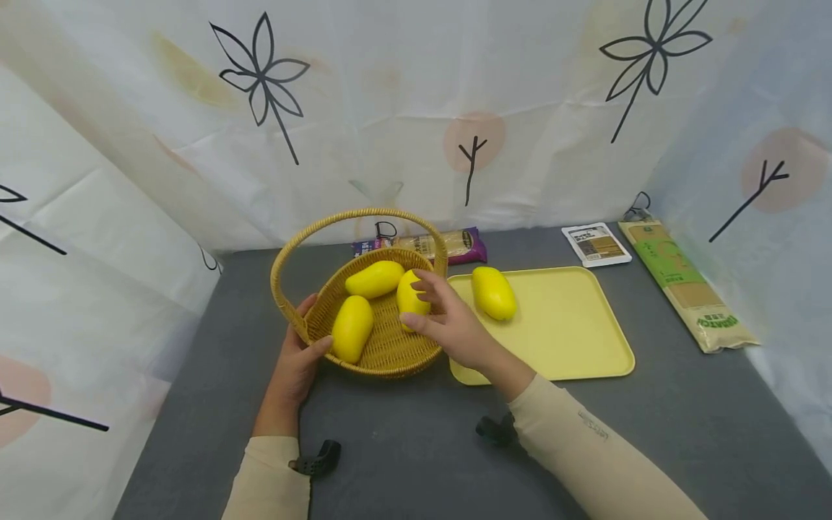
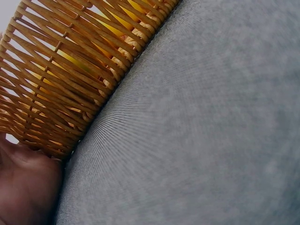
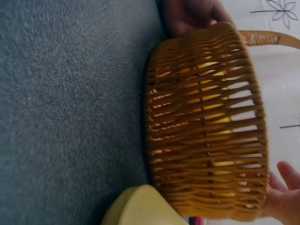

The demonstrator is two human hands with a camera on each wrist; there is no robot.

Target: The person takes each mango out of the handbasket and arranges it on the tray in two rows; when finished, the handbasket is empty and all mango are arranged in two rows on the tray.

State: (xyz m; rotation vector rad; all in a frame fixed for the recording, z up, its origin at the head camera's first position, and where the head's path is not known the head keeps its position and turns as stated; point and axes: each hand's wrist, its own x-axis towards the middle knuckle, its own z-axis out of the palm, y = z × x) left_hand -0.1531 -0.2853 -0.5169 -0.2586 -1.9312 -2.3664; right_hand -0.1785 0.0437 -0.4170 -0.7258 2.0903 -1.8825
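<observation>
A wicker basket (image 1: pixel 390 354) with a tall hoop handle stands on the table, holding three yellow mangoes. My left hand (image 1: pixel 299 361) grips its left side, thumb over the rim and fingers outside; the left wrist view shows this hand (image 2: pixel 28 183) against the basket's woven wall (image 2: pixel 61 70). My right hand (image 1: pixel 451 321) reaches over the right rim, thumb and fingers spread apart beside the right-hand mango (image 1: pixel 409 297), partly covering it. The other two, a rear mango (image 1: pixel 375 279) and a front-left mango (image 1: pixel 353 329), lie apart from that hand.
Right of the basket lies a yellow tray (image 1: pixel 559 325) with another mango (image 1: pixel 494 293) at its upper left. Behind the basket is a purple-ended packet (image 1: pixel 464 246). A white pouch (image 1: pixel 596 244) and a long green packet (image 1: pixel 689 285) lie at the back right. Patterned cloth (image 1: pixel 390 94) encloses the table.
</observation>
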